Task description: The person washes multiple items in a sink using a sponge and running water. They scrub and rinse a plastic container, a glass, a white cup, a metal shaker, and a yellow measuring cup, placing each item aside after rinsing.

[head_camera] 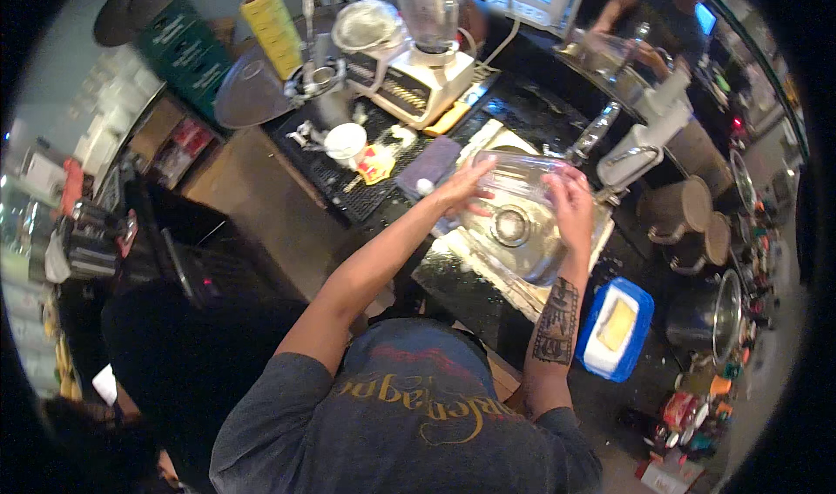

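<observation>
Over a metal sink (522, 246), a clear transparent container (516, 174) is held between both my hands. My left hand (465, 186) touches its left side, fingers spread, and my right hand (569, 201) grips the right side. Beneath the container, the round drain (510, 227) shows in the sink. The faucet (595, 131) stands just beyond the right hand. A grey-purple cloth (428, 165) lies on the counter beside the left hand.
A blender (428, 50), a white cup (345, 141) and a yellow-handled knife (457, 113) stand or lie beyond the cloth. A blue-rimmed tub (616, 329) with a yellow block sits right of the sink. Pots (676, 207) and a steel pot (705, 318) are farther right.
</observation>
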### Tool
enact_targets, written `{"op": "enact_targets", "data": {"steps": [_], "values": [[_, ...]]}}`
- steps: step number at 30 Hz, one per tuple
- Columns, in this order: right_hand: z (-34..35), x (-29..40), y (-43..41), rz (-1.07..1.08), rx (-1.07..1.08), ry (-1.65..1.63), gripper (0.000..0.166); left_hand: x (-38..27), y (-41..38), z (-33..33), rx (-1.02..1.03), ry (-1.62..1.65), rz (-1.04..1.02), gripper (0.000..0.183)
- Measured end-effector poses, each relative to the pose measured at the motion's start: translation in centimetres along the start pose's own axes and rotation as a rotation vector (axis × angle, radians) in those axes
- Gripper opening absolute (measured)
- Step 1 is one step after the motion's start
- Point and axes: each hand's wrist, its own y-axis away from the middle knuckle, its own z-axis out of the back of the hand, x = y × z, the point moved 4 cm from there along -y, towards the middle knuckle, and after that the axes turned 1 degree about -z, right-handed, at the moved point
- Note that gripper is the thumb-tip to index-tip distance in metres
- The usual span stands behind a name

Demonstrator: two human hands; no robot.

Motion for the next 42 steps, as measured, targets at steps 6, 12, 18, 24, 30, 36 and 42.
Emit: {"op": "enact_targets", "data": {"steps": [6,12,18,24,30,36,42], "values": [[-3.0,-7.4,2.6,-0.312,0.02,-1.12,0.032,-6.3,3.0,-0.9,-0.225,-0.673,-0.617,0.085],[-6.7,-10.9,3.6,-0.612,0.044,-1.617,0.034,-11.1,5.8,-4.2,-0.161,-0.86,-0.9,0.088],[-4.8,-9.9,7.0,-0.153,0.059,0.818,0.044,-21.7,11.2,3.5,-0.158,-0.854,-1.342,0.09],[-3.1,-5.8,10.1,-0.209,0.027,0.724,0.027,-33.2,20.8,20.0,-0.594,-0.796,-1.181,0.081],[-14.5,2.2,5.9,-0.079,-0.054,0.373,0.017,-35.4,21.3,36.5,-1.019,-1.26,-1.156,0.064],[-27.7,10.5,1.4,0.143,0.291,0.301,0.023,-32.3,16.5,45.8,-1.103,-1.24,-1.064,0.059],[-35.0,13.3,-2.5,0.369,0.394,0.41,0.039,-26.4,18.8,41.5,-1.249,-1.236,-1.093,0.049]]}}
